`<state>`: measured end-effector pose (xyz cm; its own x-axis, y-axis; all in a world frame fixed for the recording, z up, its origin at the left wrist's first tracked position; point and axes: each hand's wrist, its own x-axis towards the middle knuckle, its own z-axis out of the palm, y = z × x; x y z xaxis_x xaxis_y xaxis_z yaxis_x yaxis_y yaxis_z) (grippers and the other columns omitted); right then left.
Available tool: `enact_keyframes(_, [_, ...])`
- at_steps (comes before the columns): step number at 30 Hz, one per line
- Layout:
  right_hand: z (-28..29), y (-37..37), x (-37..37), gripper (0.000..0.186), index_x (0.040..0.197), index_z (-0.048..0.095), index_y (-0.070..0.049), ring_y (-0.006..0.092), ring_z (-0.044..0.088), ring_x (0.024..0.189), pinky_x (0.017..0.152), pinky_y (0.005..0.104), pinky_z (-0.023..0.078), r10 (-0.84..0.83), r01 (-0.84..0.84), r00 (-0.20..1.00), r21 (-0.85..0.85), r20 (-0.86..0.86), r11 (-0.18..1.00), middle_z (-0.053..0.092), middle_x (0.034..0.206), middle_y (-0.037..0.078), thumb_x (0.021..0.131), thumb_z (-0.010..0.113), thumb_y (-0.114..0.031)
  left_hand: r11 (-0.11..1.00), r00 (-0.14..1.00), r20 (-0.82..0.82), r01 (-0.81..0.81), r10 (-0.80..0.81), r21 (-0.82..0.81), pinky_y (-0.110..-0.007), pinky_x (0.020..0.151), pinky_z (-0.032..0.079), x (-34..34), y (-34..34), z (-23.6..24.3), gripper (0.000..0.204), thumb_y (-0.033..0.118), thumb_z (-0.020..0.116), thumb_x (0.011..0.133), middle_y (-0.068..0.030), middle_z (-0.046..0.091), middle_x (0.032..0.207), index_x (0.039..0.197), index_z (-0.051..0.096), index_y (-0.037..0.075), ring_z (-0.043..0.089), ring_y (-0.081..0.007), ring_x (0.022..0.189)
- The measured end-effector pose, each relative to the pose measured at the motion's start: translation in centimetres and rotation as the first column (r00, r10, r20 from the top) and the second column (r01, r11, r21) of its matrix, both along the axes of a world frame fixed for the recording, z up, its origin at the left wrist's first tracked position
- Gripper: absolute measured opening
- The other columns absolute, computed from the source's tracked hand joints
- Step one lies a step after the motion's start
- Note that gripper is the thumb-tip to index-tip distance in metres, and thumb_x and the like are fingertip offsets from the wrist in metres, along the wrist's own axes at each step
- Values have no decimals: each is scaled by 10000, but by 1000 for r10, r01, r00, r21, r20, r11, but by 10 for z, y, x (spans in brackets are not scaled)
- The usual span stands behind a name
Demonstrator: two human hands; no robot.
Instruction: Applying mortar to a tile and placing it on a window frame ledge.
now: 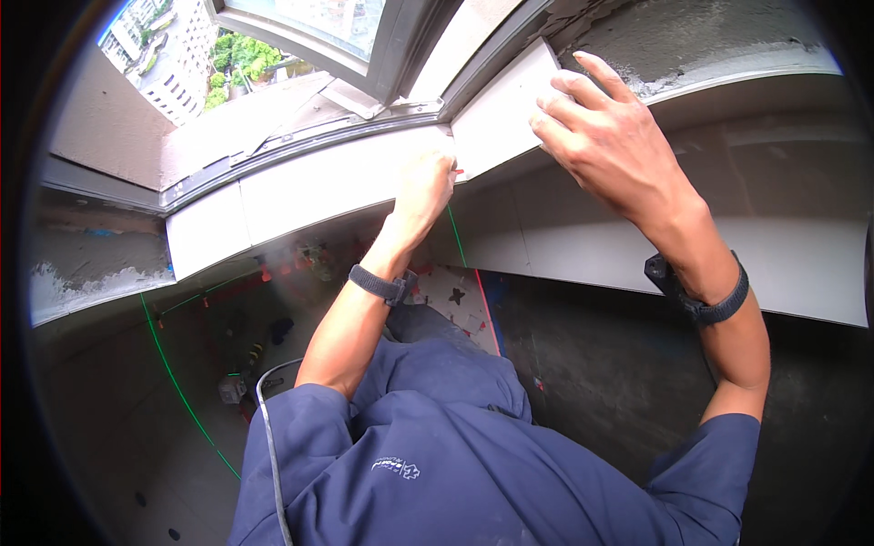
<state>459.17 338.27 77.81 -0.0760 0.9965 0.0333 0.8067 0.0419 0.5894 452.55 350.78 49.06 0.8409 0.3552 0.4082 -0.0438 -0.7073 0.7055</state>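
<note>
White tile strips [323,187] line the sill below an open window, with a joint near the corner. At that joint my left hand [424,193] is closed, and a small red piece [460,171] pokes out from its fingers. Most of what this hand grips is hidden. My right hand [605,146] is over the end of the right-hand sill tile [501,107], its fingers apart and loosely bent. Nothing shows in it; whether the fingertips touch the tile I cannot tell.
The grey window sash [364,68] swings outward over a drop to buildings. Rough mortar [701,45] lies beyond the right tile's end. Pale tiles [628,246] face the wall below. A green laser line [173,373] crosses the dark left side; a power tool [232,389] lies low there.
</note>
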Motion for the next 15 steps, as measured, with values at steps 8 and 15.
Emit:
enact_keyframes(8, [2, 20, -1, 270, 1053, 702, -19, 240, 590, 1246, 1195, 452, 331, -150, 207, 971, -343, 187, 916, 691, 1178, 111, 846, 708, -191, 998, 999, -10, -49, 48, -40, -425, 776, 512, 2, 1, -2, 68, 88, 727, 765, -159, 690, 791, 770, 709, 22, 677, -326, 811])
enact_keyframes(15, [3, 36, 8, 317, 1030, 698, -20, 255, 565, 1278, 1184, 437, 344, -228, 308, 944, -388, 239, 869, 684, 1189, 114, 813, 770, -240, 996, 997, -37, -75, 73, -52, -432, 770, 510, 6, -4, -2, 87, 103, 736, 761, -170, 682, 765, 758, 722, 17, 679, -329, 798])
